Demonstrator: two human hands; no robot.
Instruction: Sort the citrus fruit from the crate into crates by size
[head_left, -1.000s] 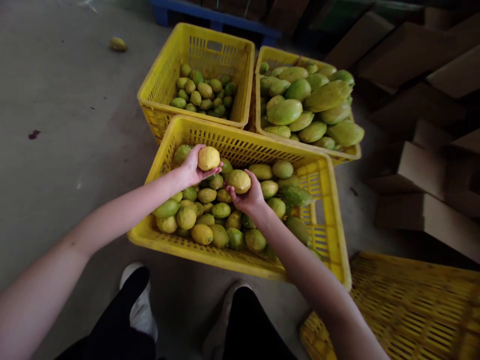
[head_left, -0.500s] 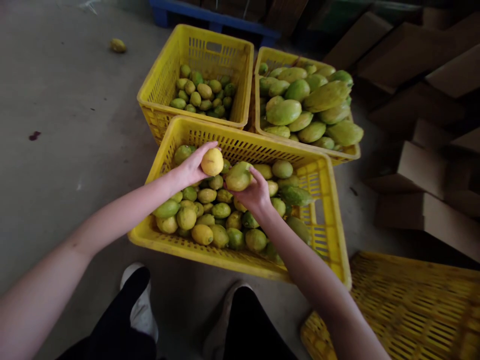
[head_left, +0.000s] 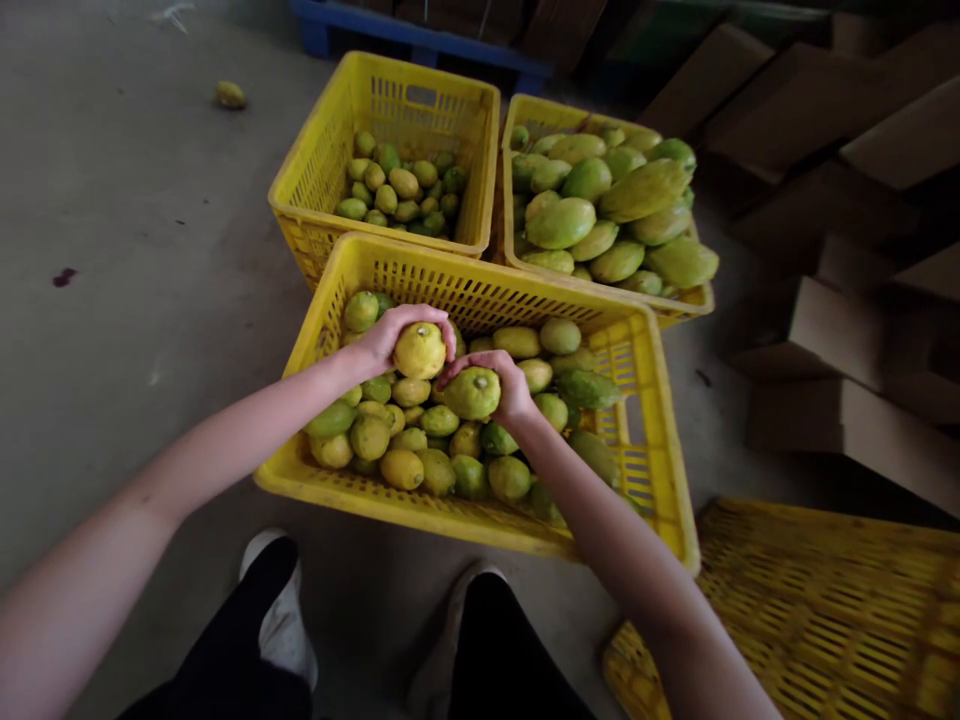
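My left hand point(head_left: 415, 330) is wrapped round a yellow, roundish papaya point(head_left: 419, 352), its stem end facing me. Close beside it, my right hand point(head_left: 506, 380) grips a greener papaya point(head_left: 472, 394), also with its stem end towards me. Both hands are held above the front yellow crate point(head_left: 480, 530). Under them lie many small green and yellow papayas point(head_left: 440, 421), some round and some longer. The fingers' undersides are partly hidden by the fruit.
Behind stand a yellow crate of small fruit point(head_left: 315, 215) and another heaped with larger papayas point(head_left: 560, 223). A slatted yellow crate point(head_left: 825, 620) is at lower right. Cardboard boxes point(head_left: 832, 325) stand at right, a blue pallet point(head_left: 427, 40) at the back. One fruit point(head_left: 230, 95) lies on the floor.
Both hands have moved slightly down and turned the two papayas, so their stem ends now face me. Each hand keeps its fruit. The view has shifted slightly.
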